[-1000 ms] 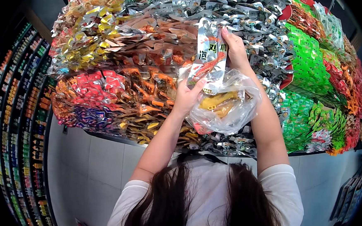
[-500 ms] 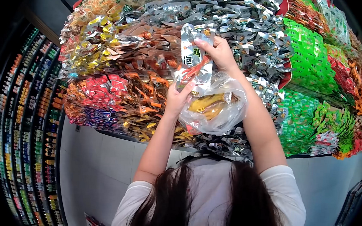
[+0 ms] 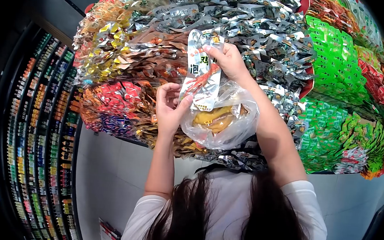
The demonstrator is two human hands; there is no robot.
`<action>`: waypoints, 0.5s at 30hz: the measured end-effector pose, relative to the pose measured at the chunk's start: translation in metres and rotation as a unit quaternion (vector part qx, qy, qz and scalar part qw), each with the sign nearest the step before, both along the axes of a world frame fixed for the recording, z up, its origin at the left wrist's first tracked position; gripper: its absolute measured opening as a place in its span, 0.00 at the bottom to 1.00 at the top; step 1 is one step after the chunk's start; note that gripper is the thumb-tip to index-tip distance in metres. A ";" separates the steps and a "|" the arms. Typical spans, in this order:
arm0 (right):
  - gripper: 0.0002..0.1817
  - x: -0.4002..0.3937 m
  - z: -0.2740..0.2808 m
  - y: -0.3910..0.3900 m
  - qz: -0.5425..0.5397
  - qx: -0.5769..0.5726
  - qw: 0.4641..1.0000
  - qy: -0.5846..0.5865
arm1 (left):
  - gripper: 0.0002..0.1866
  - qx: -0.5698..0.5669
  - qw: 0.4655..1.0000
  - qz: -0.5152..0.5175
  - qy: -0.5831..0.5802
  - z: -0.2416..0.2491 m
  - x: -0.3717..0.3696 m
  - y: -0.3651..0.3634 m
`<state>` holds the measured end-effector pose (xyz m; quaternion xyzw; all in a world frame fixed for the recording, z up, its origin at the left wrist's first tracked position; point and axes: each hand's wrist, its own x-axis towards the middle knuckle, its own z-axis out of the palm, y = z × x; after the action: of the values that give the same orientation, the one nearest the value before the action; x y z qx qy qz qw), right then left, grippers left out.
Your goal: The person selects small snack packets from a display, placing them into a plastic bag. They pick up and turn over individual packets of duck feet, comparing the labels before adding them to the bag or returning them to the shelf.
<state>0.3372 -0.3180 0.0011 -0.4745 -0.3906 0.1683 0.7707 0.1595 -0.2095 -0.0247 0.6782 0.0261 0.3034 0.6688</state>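
Bright foil glare, curved fisheye edges, black corners.

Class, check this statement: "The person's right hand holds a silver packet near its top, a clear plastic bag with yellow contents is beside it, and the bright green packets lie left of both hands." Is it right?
Not quite: the head view shows the bright green packets right of both hands, not left. The rest stands.
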 end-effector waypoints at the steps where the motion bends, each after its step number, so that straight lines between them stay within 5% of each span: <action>1: 0.11 0.000 0.002 0.000 0.000 0.004 1.000 -0.003 | 0.19 0.052 0.997 0.055 -0.008 0.004 -0.002 0.000; 3: 0.10 -0.001 0.000 0.002 -0.006 0.018 1.000 0.017 | 0.21 0.138 0.984 0.112 -0.024 0.017 -0.005 -0.003; 8: 0.11 -0.001 0.007 -0.001 0.046 0.035 0.995 0.081 | 0.27 0.068 0.998 -0.004 0.010 0.039 0.000 -0.018; 10: 0.11 -0.005 0.020 -0.009 0.056 0.030 0.996 0.060 | 0.28 -0.016 0.995 -0.081 0.051 0.050 -0.004 -0.024; 15: 0.12 -0.020 0.048 -0.024 0.025 -0.037 0.998 -0.037 | 0.22 0.092 0.990 -0.019 0.102 0.066 -0.006 -0.026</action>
<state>0.3176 -0.3417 0.0491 -0.4989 -0.4241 0.1840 0.7331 0.1535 -0.2355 0.0413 0.7650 0.0534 0.2207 0.6027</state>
